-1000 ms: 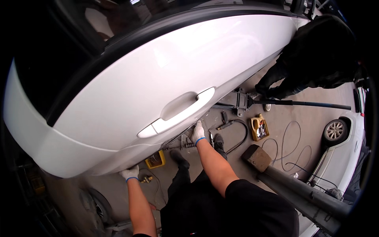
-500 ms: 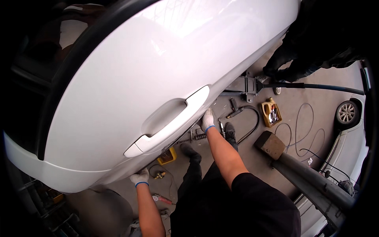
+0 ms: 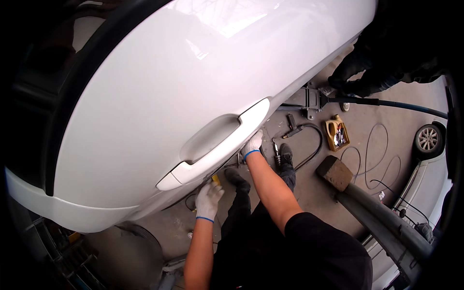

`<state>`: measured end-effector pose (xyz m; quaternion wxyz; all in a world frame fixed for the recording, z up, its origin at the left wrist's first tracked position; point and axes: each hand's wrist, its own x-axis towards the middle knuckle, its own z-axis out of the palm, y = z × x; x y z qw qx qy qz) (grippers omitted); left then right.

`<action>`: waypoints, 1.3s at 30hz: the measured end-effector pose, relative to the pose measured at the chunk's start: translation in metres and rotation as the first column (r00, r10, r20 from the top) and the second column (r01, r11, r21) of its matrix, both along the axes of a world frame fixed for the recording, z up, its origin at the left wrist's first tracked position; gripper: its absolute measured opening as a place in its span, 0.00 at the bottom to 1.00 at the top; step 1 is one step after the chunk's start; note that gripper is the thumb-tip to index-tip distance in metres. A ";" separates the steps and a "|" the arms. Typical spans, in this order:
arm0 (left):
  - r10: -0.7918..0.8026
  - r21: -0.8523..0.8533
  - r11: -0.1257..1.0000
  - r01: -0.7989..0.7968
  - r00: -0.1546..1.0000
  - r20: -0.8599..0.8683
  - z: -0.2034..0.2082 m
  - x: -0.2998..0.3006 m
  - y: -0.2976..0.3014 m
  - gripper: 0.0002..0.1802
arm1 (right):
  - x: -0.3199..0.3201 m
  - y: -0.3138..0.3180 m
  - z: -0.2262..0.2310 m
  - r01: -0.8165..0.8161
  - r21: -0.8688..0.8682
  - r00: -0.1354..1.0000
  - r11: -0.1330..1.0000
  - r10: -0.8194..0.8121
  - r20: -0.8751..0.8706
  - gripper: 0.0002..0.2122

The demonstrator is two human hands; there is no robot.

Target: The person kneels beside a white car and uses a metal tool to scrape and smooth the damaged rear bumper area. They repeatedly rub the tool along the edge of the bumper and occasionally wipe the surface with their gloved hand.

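Gleaming white door [image 3: 203, 92], grey floor [image 3: 309, 193]

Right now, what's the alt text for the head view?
A person's white-gloved left hand and right hand are near the lower edge of a white car door. Another person is at upper right, a yellow container below.

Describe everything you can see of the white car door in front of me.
The white car door has a glossy, curved panel, apparently painted metal, with bright reflections in its upper part. A white pull handle spans a smooth, rounded recess; black trim borders the window side. The gloved right hand is at its lower edge, partly hidden; the gloved left hand is open close by, contact unclear.
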<state>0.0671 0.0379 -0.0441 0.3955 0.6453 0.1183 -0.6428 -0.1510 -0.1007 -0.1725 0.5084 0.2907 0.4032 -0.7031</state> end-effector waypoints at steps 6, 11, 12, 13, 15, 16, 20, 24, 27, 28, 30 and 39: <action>-0.103 -0.013 0.995 0.102 0.981 -0.164 0.012 -0.048 -0.031 0.14 | -0.002 0.001 -0.037 -0.033 0.025 0.999 0.999 0.033 -0.001 0.31; -0.036 -0.009 0.999 0.034 0.987 -0.157 0.001 -0.065 -0.039 0.14 | 0.004 0.003 -0.035 -0.040 0.167 0.996 0.985 0.052 -0.069 0.32; -0.032 -0.013 0.999 0.030 0.987 -0.160 0.001 -0.066 -0.039 0.14 | 0.003 0.004 -0.035 -0.054 0.186 0.996 0.981 0.066 -0.061 0.33; -0.048 -0.017 0.999 0.046 0.988 -0.146 0.000 -0.068 -0.039 0.14 | -0.002 0.002 -0.036 -0.065 0.202 0.995 0.977 0.078 -0.058 0.33; -0.056 -0.018 0.998 0.054 0.990 -0.127 0.000 -0.068 -0.038 0.14 | -0.002 0.002 -0.033 -0.057 0.172 0.996 0.983 0.069 -0.063 0.33; -0.050 -0.011 0.999 0.049 0.991 -0.124 0.001 -0.067 -0.037 0.13 | -0.001 0.002 -0.032 -0.065 0.187 0.994 0.980 0.080 -0.075 0.33; -0.008 0.007 1.000 0.009 0.993 -0.114 0.000 -0.073 -0.039 0.13 | -0.001 0.003 -0.037 -0.091 0.233 0.986 0.968 0.121 -0.115 0.32; -0.049 -0.019 0.999 0.047 0.992 -0.113 -0.007 -0.071 -0.040 0.13 | -0.005 0.001 -0.027 -0.111 0.186 0.988 0.976 0.128 -0.083 0.27; -0.098 -0.036 0.995 0.095 0.991 -0.087 -0.007 -0.070 -0.038 0.15 | -0.010 0.001 -0.027 -0.129 0.152 0.989 0.980 0.138 -0.050 0.27; -0.104 -0.037 0.994 0.102 0.991 -0.079 -0.006 -0.070 -0.038 0.14 | -0.009 0.001 -0.027 -0.128 0.147 0.989 0.981 0.138 -0.059 0.27; -0.099 -0.040 0.995 0.096 0.993 -0.069 -0.006 -0.070 -0.038 0.14 | -0.008 0.001 -0.037 -0.133 0.146 0.986 0.980 0.146 -0.076 0.27; 0.031 -0.097 0.995 -0.037 0.997 -0.067 0.001 -0.047 -0.027 0.12 | -0.010 0.008 -0.067 -0.204 0.067 0.978 0.977 0.206 -0.019 0.27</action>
